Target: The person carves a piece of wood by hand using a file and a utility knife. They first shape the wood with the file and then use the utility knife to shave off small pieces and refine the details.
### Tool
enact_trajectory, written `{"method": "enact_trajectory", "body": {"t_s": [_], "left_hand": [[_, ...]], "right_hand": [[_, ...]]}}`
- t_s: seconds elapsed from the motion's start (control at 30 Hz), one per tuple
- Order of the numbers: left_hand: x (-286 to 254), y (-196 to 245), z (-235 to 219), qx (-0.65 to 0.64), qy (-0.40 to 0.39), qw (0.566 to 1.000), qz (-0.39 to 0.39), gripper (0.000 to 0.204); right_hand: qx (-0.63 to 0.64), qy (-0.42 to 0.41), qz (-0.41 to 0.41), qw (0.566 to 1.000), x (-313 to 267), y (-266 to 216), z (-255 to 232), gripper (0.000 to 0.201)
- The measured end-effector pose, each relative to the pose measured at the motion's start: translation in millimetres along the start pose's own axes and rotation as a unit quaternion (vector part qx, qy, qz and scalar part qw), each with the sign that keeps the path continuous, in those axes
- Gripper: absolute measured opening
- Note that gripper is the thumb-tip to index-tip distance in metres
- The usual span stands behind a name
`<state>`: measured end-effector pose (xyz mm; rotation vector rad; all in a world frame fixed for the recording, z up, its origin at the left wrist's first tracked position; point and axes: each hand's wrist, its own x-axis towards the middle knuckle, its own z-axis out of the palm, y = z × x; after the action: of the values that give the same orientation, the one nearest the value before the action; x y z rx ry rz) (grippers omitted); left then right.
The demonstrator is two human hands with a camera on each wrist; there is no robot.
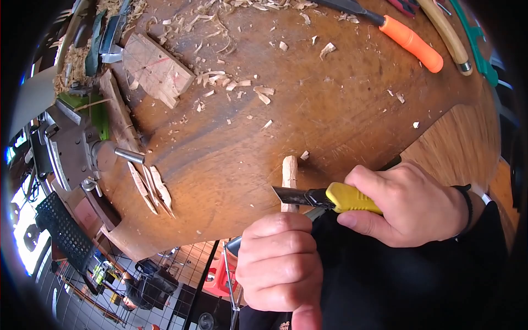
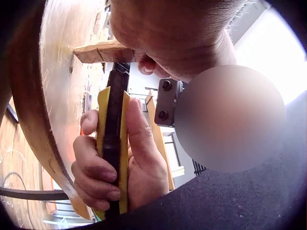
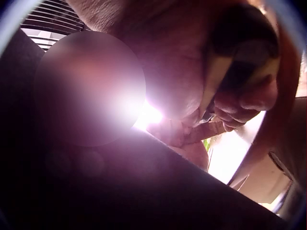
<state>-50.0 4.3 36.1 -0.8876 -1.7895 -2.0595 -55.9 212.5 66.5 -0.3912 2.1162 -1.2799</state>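
Observation:
In the head view my left hand [image 1: 281, 261] grips a short wooden stick [image 1: 289, 170], its pale carved end pointing away from me past the fist. My right hand [image 1: 410, 206] holds a yellow utility knife [image 1: 352, 199] with a black blade holder. Its blade [image 1: 291, 194] lies across the stick just beyond the left knuckles. From the left wrist view, the right fingers [image 2: 93, 167] wrap the knife's handle, and the stick [image 2: 103, 51] juts out from the left fist right at the blade. The right wrist view is mostly dark, with part of the stick [image 3: 204, 133] showing.
Wood shavings [image 1: 264, 94] lie scattered over the brown bench [image 1: 330, 121]. Several thin carved sticks [image 1: 159, 184] and a wood block [image 1: 157, 69] are at left, near a metal vise [image 1: 71, 143]. An orange-handled chisel [image 1: 410, 43] and a wooden handle [image 1: 445, 33] lie far right.

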Motion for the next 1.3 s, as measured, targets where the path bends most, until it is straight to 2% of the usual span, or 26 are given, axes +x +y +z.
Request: {"method": "enact_trajectory", "body": {"t_s": [0.23, 0.3, 0.4, 0.43, 0.5, 0.53, 0.6, 0.63, 0.7, 0.77, 0.83, 0.9, 1.03, 1.1, 1.23, 1.3], "left_hand": [[-0.1, -5.8, 7.1, -0.007, 0.033, 0.999, -0.006, 0.051], [-0.3, -15.9, 20.3, -0.043, 0.139, 0.988, 0.056, 0.06], [-6.6, -20.7, 21.2, -0.059, 0.145, 0.984, 0.085, 0.067], [-6.2, -16.3, 21.0, -0.061, 0.146, 0.984, 0.082, 0.067], [-3.7, -3.1, 19.5, 0.029, 0.119, 0.992, -0.003, 0.063], [-1.8, -8.1, 18.0, 0.027, 0.12, 0.992, -0.005, 0.063], [3.2, -22.6, 14.4, -0.071, 0.092, 0.989, 0.087, 0.065], [2.3, -23.4, 15.1, -0.073, 0.094, 0.989, 0.085, 0.065], [-0.1, -24.8, 18.1, -0.071, 0.151, 0.98, 0.105, 0.064], [0.1, -20.6, 15.3, -0.075, 0.154, 0.982, 0.082, 0.063], [2.0, -15.4, 12.2, -0.079, 0.157, 0.983, 0.058, 0.063], [5.0, -11.9, 9.2, -0.048, 0.093, 0.994, 0.013, 0.06], [7.5, -17.0, 5.3, -0.076, 0.081, 0.993, 0.039, 0.056], [9.8, -16.9, 3.7, -0.07, 0.035, 0.996, 0.042, 0.055], [6.2, -11.5, 12.0, -0.048, 0.054, 0.996, 0.051, 0.056], [4.9, 0.2, 16.9, 0.036, 0.118, 0.991, -0.052, 0.061]], "right_hand": [[-0.035, -0.026, 0.056, 0.997, -8.6, -5.3, -4.6, 0.048], [-0.036, -0.029, 0.065, 0.997, -8.9, -6.9, -4.7, 0.048], [-0.031, -0.04, 0.081, 0.995, -8.3, -9.4, -4.9, 0.049], [-0.03, -0.046, 0.087, 0.995, -8.0, -10.5, -5.2, 0.049], [-0.028, -0.053, 0.096, 0.994, -7.3, -13.1, -6.4, 0.049], [-0.038, -0.06, 0.102, 0.992, -7.2, -14.1, -7.3, 0.05], [-0.047, -0.067, 0.11, 0.991, -5.0, -16.4, -9.5, 0.051], [-0.054, -0.077, 0.114, 0.989, -3.5, -17.7, -10.9, 0.051], [-0.06, -0.087, 0.121, 0.987, -0.5, -21.9, -13.9, 0.052], [-0.076, -0.122, 0.141, 0.979, 3.2, -27.0, -16.1, 0.045], [-0.082, -0.117, 0.141, 0.98, 5.8, -28.1, -14.9, 0.045], [-0.088, -0.111, 0.14, 0.98, 8.6, -29.8, -14.8, 0.044], [-0.098, -0.106, 0.152, 0.978, 13.6, -32.7, -15.4, 0.045], [-0.099, -0.102, 0.151, 0.978, 13.1, -33.0, -14.5, 0.045], [-0.11, -0.087, 0.149, 0.979, 12.6, -31.8, -11.2, 0.044], [-0.113, -0.075, 0.151, 0.979, 10.6, -31.4, -8.4, 0.044]]}}
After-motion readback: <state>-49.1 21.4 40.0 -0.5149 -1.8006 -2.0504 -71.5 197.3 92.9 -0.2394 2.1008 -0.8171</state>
